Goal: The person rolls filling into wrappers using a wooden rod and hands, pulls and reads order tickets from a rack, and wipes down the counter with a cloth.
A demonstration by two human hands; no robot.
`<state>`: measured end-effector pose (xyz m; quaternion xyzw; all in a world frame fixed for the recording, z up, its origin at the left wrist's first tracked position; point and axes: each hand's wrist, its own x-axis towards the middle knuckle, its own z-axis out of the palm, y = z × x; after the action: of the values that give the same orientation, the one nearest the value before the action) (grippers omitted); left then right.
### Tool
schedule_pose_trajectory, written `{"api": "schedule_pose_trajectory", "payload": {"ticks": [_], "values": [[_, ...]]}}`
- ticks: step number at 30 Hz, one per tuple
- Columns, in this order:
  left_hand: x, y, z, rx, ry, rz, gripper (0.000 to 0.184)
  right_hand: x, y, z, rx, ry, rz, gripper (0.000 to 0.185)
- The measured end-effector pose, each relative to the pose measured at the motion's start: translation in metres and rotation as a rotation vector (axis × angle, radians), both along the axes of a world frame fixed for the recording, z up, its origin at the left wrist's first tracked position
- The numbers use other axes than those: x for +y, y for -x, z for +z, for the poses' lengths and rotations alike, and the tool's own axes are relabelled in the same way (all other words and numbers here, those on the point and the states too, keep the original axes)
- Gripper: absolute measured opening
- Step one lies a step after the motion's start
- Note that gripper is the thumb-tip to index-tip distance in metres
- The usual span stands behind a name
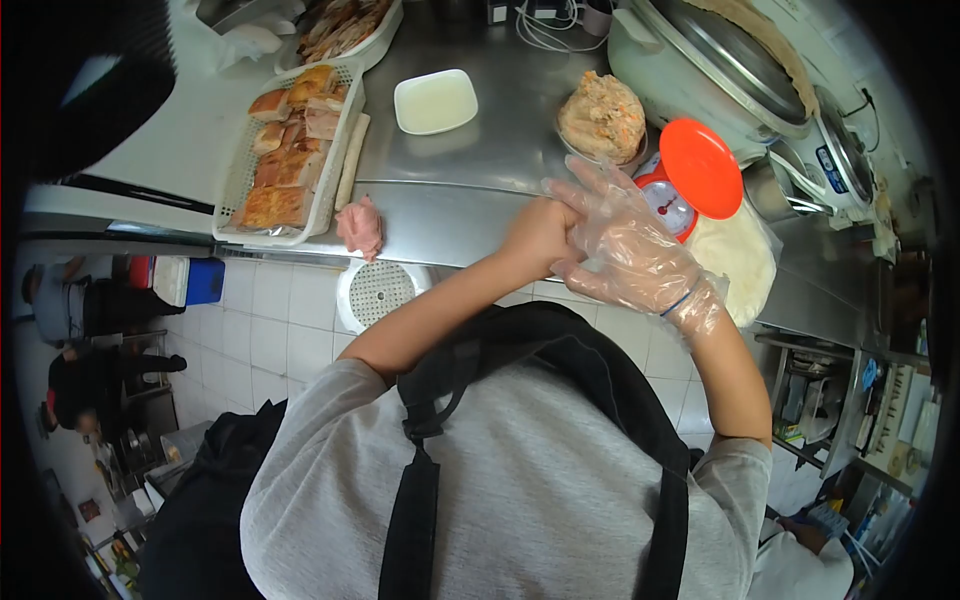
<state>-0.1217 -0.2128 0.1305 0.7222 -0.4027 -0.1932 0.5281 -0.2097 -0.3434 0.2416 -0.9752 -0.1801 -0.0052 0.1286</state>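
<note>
My left hand (541, 236) is bare and curled closed against the palm side of my right hand; its fingertips are partly hidden, so what they pinch, if anything, cannot be made out. My right hand (632, 240) wears a clear plastic glove with a blue band at the wrist, its fingers spread apart. Just beyond it stands a red dial scale (668, 207) with a round red pan (702, 168). Behind that, a bowl holds a heaped orange-flecked pale mixture (602, 116). A flat cream-coloured sheet (748, 262) lies right of the scale.
A white basket (228, 190) of browned bread pieces stands at left, a crumpled pink item (360, 228) near it. A white square dish (436, 102) sits on the steel counter (450, 160). A large lidded pot (690, 80) stands at right. Two people (95, 385) are at far left.
</note>
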Motion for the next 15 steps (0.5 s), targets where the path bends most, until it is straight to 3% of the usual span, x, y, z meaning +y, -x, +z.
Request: {"api": "schedule_pose_trajectory", "payload": {"ticks": [8,11,12,15], "values": [[0.019,-0.014,0.005,-0.004,-0.037,0.063,0.018,0.003,-0.011,-0.014,-0.053,-0.081,0.041,0.038],[0.024,-0.023,0.000,0.108,0.115,0.113,0.021,-0.004,-0.032,-0.019,0.101,-0.391,0.093,0.044],[0.024,-0.028,-0.002,0.143,0.207,0.132,0.025,-0.009,-0.041,-0.030,0.106,-0.520,0.103,0.060],[0.041,-0.058,0.018,0.578,0.186,0.157,0.036,0.008,-0.063,-0.084,0.212,-1.354,-0.146,0.072]]}}
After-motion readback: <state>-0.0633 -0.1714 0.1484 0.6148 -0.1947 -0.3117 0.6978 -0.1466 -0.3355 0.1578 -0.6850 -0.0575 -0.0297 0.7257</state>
